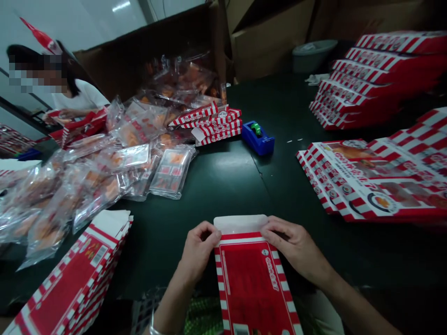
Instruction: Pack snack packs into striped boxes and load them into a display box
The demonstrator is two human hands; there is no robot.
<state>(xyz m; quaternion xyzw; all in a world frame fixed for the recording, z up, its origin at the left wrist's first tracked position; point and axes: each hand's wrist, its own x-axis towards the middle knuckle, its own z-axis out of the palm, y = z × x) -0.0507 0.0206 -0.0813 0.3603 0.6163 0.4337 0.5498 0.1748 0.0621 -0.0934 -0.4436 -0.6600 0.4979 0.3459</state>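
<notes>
A red carton with red-and-white striped edges lies between my two hands, its white end flap sticking out at the far end. My left hand pinches the carton's far left corner between thumb and fingers. At the far right corner, my right hand grips the same carton by the flap's edge. The near end of the carton runs out of the bottom of the view. To the left sits a stack of similar flat red cartons.
Plastic-wrapped food packs are heaped at left, with striped cartons beside a blue tape dispenser. Striped boxes are stacked at right. Behind are a grey basin and large brown cardboard boxes. A co-worker handles red packaging.
</notes>
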